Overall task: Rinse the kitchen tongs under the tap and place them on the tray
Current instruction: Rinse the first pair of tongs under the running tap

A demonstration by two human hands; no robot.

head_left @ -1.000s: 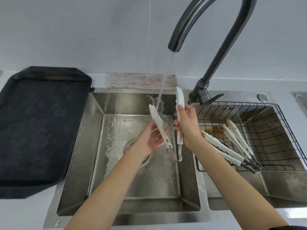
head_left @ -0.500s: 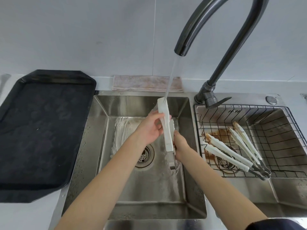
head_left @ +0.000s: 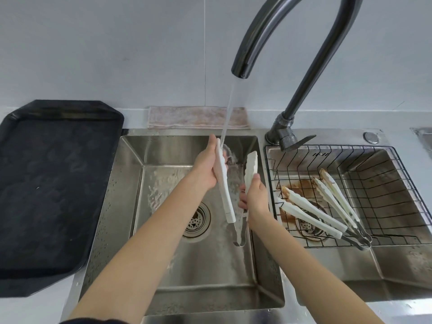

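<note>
While water runs from the dark tap (head_left: 287, 31) in a thin stream, a pair of white tongs (head_left: 224, 185) is held open over the left sink (head_left: 131, 174), tips up and hinge down. At about eleven o'clock from the drain (head_left: 196, 220), the left hand (head_left: 205, 169) wraps one arm of the tongs, and the stream lands on that arm's tip. At about three o'clock from the drain, the right hand (head_left: 256, 197) grips the other arm, which leans away toward the right, so the two tips stand apart. At nine o'clock from the sink lies the black tray (head_left: 46, 183) on the counter. At three o'clock, a wire basket (head_left: 385, 206) sits in the right sink and holds two more pairs of white tongs (head_left: 322, 206), lying flat with brown stains beneath them. At twelve o'clock, a folded cloth (head_left: 196, 116) rests against the wall.
</note>
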